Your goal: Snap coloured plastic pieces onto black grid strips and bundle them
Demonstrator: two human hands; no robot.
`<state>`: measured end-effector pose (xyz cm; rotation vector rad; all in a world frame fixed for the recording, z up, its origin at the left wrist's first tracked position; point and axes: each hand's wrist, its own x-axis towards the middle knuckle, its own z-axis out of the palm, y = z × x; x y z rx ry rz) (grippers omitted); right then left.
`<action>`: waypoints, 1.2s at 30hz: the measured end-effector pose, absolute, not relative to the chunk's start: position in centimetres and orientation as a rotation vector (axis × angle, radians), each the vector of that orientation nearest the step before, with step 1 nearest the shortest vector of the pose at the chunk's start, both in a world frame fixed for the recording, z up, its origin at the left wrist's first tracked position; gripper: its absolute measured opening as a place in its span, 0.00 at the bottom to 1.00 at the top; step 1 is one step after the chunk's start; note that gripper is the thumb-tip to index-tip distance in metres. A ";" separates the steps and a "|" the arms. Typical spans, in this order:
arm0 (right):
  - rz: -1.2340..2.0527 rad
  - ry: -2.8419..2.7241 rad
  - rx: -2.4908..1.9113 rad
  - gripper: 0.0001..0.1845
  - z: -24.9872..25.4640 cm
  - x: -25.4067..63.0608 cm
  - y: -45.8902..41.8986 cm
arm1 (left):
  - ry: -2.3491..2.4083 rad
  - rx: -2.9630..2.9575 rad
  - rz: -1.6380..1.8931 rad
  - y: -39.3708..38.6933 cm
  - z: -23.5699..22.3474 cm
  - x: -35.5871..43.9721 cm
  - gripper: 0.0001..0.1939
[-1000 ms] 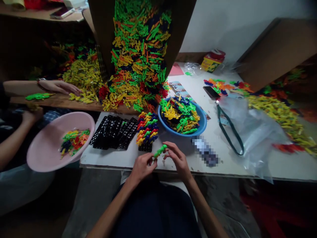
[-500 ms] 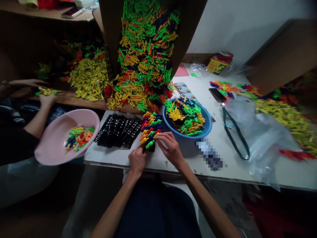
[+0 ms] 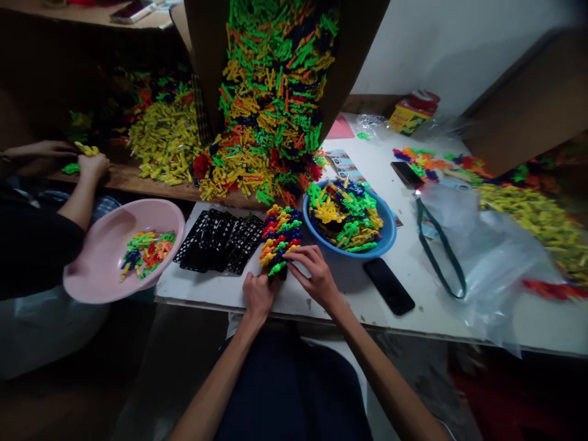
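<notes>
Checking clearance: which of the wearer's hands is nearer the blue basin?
Right: the right hand is front-left of the blue basin; the left hand lies farther left.

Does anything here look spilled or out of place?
Slightly: the clear plastic bag droops over the front edge of the white table, and a stray green plastic piece lies beside crumpled wrap, apart from the heaped pieces.

We see a plain, pale wall (image 3: pixel 413 37) at the upper right, a soft shadow (image 3: pixel 463 76) lying across it; a brown strip (image 3: pixel 370 103) runs along its foot, behind a white table (image 3: pixel 206 289); to our left stand a wooden ledge (image 3: pixel 138 182) and a higher shelf (image 3: pixel 82 16); below, we make out grey floor (image 3: pixel 418 361); the light is dim, the lower corners nearly black.
</notes>
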<state>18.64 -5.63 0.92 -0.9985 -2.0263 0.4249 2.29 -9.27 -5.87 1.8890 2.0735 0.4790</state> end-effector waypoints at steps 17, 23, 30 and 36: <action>0.291 -2.291 -0.762 0.14 0.5 19.4 -4.1 | 2.114 1.868 0.330 -8.9 -4.6 3.0 0.16; 0.176 -2.263 -0.851 0.08 0.3 18.2 -3.8 | 2.180 1.830 0.303 -9.3 -4.9 2.7 0.17; 0.213 -1.989 -1.103 0.04 -1.0 16.8 -4.5 | 2.164 1.832 0.502 -9.4 -6.4 2.6 0.17; 0.121 -2.043 -1.093 0.05 -0.2 16.6 -5.1 | 2.155 2.134 0.467 -9.3 -7.8 2.3 0.16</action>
